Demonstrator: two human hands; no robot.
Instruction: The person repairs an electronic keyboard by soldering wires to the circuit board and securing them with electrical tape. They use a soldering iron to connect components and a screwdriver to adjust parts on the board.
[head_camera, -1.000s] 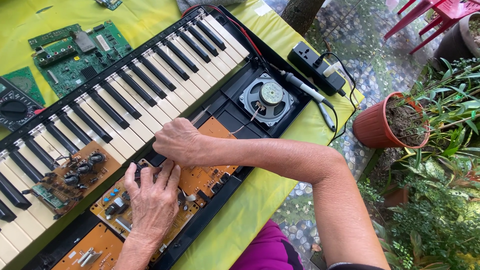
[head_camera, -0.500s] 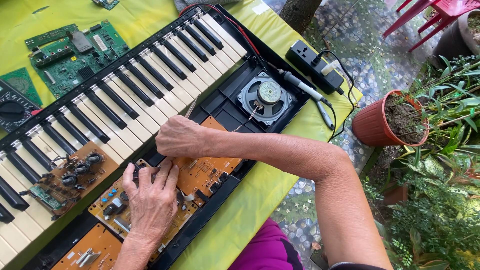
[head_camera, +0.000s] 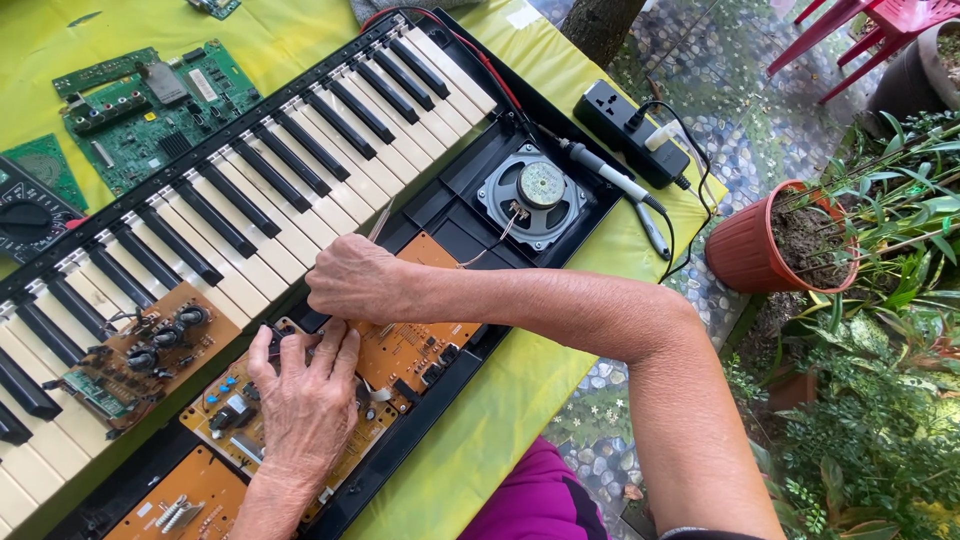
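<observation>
Keyboard (head_camera: 300, 160) casing off, boards exposed. I see left hand (head_camera: 300, 400) flat, fingers apart, on orange circuit board (head_camera: 410, 345); right hand (head_camera: 350, 285) just above, curled, grip unclear. Board not lifted out.

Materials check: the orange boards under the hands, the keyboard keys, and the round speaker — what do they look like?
Orange boards: likely phenolic paper laminate, matte tan-orange with printed traces. Keys: probably moulded plastic, glossy white and black. Speaker: seemingly a stamped metal frame, grey, with a shiny round magnet cap. Left hand and right hand rest on the boards.
</observation>
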